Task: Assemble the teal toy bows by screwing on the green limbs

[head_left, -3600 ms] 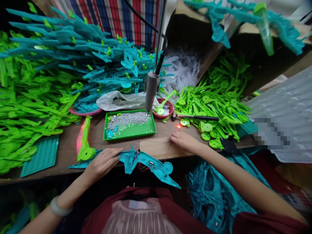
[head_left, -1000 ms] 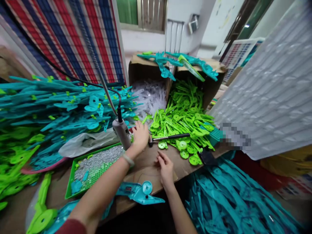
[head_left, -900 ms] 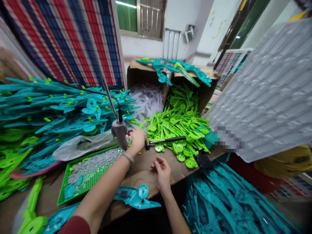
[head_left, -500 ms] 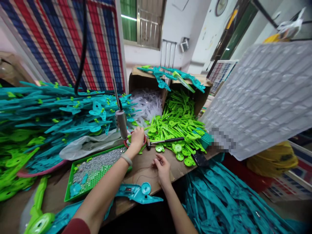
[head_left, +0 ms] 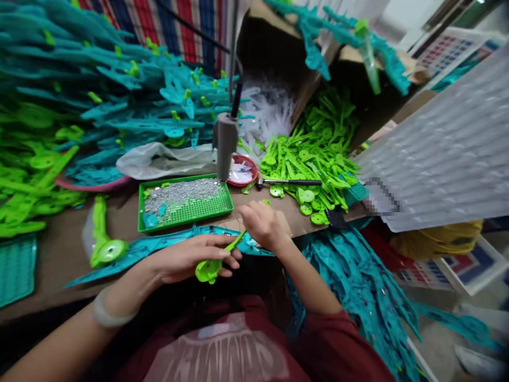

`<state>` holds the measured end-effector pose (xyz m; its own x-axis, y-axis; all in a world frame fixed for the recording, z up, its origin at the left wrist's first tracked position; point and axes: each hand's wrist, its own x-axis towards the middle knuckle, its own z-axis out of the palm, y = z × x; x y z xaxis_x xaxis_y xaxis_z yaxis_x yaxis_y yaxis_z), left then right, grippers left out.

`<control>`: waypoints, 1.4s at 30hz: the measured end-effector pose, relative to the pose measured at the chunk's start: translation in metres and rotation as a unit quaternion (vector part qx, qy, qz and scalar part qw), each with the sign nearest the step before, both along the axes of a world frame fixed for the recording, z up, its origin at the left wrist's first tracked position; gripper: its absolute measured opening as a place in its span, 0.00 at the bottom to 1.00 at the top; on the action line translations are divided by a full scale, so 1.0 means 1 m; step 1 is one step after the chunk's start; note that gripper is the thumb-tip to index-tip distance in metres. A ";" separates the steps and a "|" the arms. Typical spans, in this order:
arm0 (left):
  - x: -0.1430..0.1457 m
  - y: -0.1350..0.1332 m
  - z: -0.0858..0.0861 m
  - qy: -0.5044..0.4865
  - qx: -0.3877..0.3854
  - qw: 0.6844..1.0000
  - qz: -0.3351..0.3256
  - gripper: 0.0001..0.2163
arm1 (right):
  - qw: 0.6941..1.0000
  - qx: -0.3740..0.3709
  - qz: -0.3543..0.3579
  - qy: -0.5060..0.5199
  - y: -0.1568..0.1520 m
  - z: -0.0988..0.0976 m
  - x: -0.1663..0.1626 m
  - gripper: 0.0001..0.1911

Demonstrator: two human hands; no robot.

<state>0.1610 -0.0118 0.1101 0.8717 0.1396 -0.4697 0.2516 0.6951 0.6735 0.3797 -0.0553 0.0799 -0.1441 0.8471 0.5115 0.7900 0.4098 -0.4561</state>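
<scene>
My left hand (head_left: 199,255) is closed on a lime-green plastic piece (head_left: 207,270) with a round, cup-like end and a narrow arm. The narrow arm points up toward my right hand (head_left: 263,225). My right hand's fingers are curled together just beyond that arm; what they hold, if anything, is hidden. Under and behind both hands, a long turquoise plastic part (head_left: 157,247) lies along the table's front edge, its right end partly covered. Beyond it sits a green perforated tray (head_left: 186,216) of small metal pieces. A grey powered screwdriver (head_left: 225,148) hangs upright at the tray's back right corner.
A small red basket (head_left: 254,168) and a hammer (head_left: 292,182) lie behind my right hand. Heaped lime-green parts (head_left: 306,164) spill from a cardboard box. Turquoise parts (head_left: 131,90) pile up at left and more (head_left: 350,286) at right. A translucent ridged sheet (head_left: 441,154) leans at right.
My left hand has come back from beside the red basket toward my body, now with the lime-green piece in it. My right hand has curled closed near it. The view has tilted down.
</scene>
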 end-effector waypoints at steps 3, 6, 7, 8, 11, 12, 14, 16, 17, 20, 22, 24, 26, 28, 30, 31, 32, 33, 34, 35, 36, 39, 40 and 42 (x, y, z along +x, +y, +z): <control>-0.025 0.004 -0.011 0.021 0.021 1.000 0.007 0.24 | 0.997 -0.010 0.041 0.057 0.006 0.008 -0.018 0.11; -0.041 0.006 -0.015 0.036 -0.015 0.999 0.031 0.25 | 0.974 -0.066 0.065 0.205 0.004 0.038 -0.022 0.09; -0.044 0.007 -0.016 0.038 -0.027 0.998 0.030 0.24 | 0.961 -0.125 0.105 0.223 0.003 0.048 -0.023 0.08; -0.047 0.006 -0.017 0.037 -0.036 0.998 0.022 0.23 | 0.944 -0.194 0.161 0.213 0.002 0.057 -0.024 0.08; -0.048 0.005 -0.021 0.019 -0.045 0.998 -0.035 0.17 | 0.877 -0.355 0.311 0.090 0.002 0.068 -0.034 0.07; -0.047 0.004 -0.023 0.010 -0.042 0.997 -0.057 0.15 | 0.865 -0.377 0.327 0.049 0.003 0.067 -0.039 0.08; -0.045 0.003 -0.026 -0.002 -0.034 0.995 -0.092 0.12 | 0.858 -0.398 0.325 -0.006 0.004 0.063 -0.046 0.09; -0.044 0.004 -0.028 -0.011 -0.035 0.995 -0.098 0.11 | 0.857 -0.412 0.309 -0.011 0.006 0.062 -0.049 0.07; -0.044 0.005 -0.028 -0.016 -0.040 0.995 -0.092 0.10 | 0.854 -0.422 0.305 0.001 0.008 0.063 -0.048 0.05; -0.044 0.007 -0.026 -0.019 -0.043 0.996 -0.081 0.13 | 0.825 -0.460 0.326 0.029 0.013 0.067 -0.045 0.03; -0.044 0.008 -0.024 -0.003 -0.029 0.995 -0.094 0.12 | 0.809 -0.471 0.351 0.011 0.015 0.068 -0.044 0.04; -0.041 0.008 -0.023 0.022 -0.016 0.993 -0.112 0.11 | 0.802 -0.471 0.368 -0.014 0.016 0.066 -0.045 0.04; -0.037 0.007 -0.024 0.043 -0.009 0.991 -0.128 0.11 | 0.796 -0.476 0.374 -0.025 0.017 0.062 -0.046 0.05; -0.033 0.006 -0.025 0.047 -0.003 0.989 -0.142 0.12 | 0.787 -0.491 0.372 -0.026 0.018 0.059 -0.047 0.06; -0.030 0.005 -0.026 0.041 0.004 0.988 -0.152 0.11 | 0.782 -0.503 0.367 -0.029 0.018 0.058 -0.046 0.06; -0.029 0.005 -0.026 0.038 0.011 0.987 -0.157 0.10 | 0.782 -0.504 0.364 -0.032 0.018 0.058 -0.046 0.06; -0.028 0.005 -0.026 0.035 0.021 0.986 -0.162 0.10 | 0.786 -0.501 0.361 -0.035 0.018 0.057 -0.046 0.06; -0.027 0.004 -0.026 0.033 0.032 0.986 -0.163 0.10 | 0.791 -0.496 0.356 -0.037 0.018 0.057 -0.046 0.05; -0.025 0.003 -0.026 0.032 0.044 0.986 -0.161 0.12 | 0.796 -0.492 0.349 -0.040 0.017 0.056 -0.045 0.05; -0.024 0.002 -0.026 0.031 0.057 0.986 -0.155 0.13 | 0.800 -0.492 0.341 -0.041 0.017 0.055 -0.045 0.05; -0.023 0.000 -0.026 0.031 0.069 0.986 -0.148 0.14 | 0.800 -0.496 0.333 -0.042 0.017 0.053 -0.045 0.06; -0.019 -0.006 -0.027 0.039 0.119 0.982 -0.143 0.14 | 0.787 -0.523 0.324 -0.040 0.016 0.048 -0.044 0.06; -0.017 -0.008 -0.028 0.040 0.143 0.978 -0.145 0.14 | 0.785 -0.527 0.324 -0.038 0.016 0.047 -0.043 0.05; -0.015 -0.012 -0.031 0.036 0.184 0.971 -0.145 0.14 | 0.785 -0.525 0.327 -0.030 0.016 0.045 -0.039 0.04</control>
<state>0.1462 -0.0240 0.0792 0.8660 0.0641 -0.4960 0.4567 0.3029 0.8365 0.3404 -0.0393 0.1247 -0.7218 0.5317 -0.4431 0.5995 0.1603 -0.7841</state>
